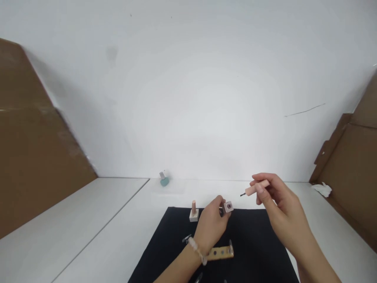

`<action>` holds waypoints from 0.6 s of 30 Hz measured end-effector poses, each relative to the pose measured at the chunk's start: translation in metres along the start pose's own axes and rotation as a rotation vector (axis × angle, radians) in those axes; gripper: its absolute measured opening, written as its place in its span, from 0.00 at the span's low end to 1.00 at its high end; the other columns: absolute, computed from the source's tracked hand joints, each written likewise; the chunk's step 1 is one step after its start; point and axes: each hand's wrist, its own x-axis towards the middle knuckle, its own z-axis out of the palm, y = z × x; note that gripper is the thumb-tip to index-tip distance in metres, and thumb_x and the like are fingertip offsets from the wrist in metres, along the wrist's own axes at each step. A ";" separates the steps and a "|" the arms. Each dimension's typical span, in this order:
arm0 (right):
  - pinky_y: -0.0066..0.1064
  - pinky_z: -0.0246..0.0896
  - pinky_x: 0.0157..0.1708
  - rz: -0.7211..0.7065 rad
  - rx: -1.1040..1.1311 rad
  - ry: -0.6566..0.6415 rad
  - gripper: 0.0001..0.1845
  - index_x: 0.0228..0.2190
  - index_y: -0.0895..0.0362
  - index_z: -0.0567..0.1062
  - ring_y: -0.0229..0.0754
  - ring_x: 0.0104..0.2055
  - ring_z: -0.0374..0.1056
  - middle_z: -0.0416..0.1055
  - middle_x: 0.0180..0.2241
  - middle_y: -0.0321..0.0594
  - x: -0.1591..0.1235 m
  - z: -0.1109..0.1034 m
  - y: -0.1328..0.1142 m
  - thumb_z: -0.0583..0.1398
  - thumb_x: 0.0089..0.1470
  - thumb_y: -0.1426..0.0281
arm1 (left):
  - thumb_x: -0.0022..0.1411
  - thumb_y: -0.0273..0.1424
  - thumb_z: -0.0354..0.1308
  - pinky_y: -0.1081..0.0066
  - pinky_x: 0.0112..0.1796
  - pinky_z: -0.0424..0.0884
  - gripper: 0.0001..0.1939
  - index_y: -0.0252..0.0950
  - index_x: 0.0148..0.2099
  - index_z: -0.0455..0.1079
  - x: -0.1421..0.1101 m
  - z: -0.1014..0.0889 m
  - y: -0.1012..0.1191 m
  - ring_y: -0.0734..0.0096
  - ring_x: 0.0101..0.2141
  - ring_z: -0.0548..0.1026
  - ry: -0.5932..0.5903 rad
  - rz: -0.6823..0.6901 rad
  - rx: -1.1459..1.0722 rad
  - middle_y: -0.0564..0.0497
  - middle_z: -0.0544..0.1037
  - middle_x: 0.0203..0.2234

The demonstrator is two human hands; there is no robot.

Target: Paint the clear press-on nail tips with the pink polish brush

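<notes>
My left hand (212, 221) grips an uncapped nail polish bottle (228, 206) above the far part of the black mat, its round opening facing me. To the right, my right hand (281, 202) pinches the pink nail polish brush cap (257, 188). Its dark brush tip points left toward the bottle, apart from it. Beside my left hand, a second nail polish bottle (194, 215) with a pink cap stands upright on the mat. Under my left wrist lies a tan strip (220, 252) with dark round spots and a clear upright piece at its right end; my forearm hides part of it.
A teal nail polish bottle (164, 181) with a grey cap rests tilted at the back of the white table (118, 228). The black mat (253, 243) spreads before me. Cardboard panels (32, 137) flank both sides, and a crumpled white tissue (323, 189) lies at right.
</notes>
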 end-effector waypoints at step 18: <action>0.26 0.73 0.35 -0.462 -0.180 0.049 0.07 0.43 0.50 0.75 0.41 0.36 0.78 0.78 0.35 0.36 -0.013 0.021 -0.012 0.59 0.66 0.72 | 0.65 0.27 0.60 0.63 0.44 0.76 0.10 0.45 0.47 0.74 -0.032 -0.055 0.034 0.65 0.36 0.80 0.242 0.265 -0.309 0.53 0.83 0.39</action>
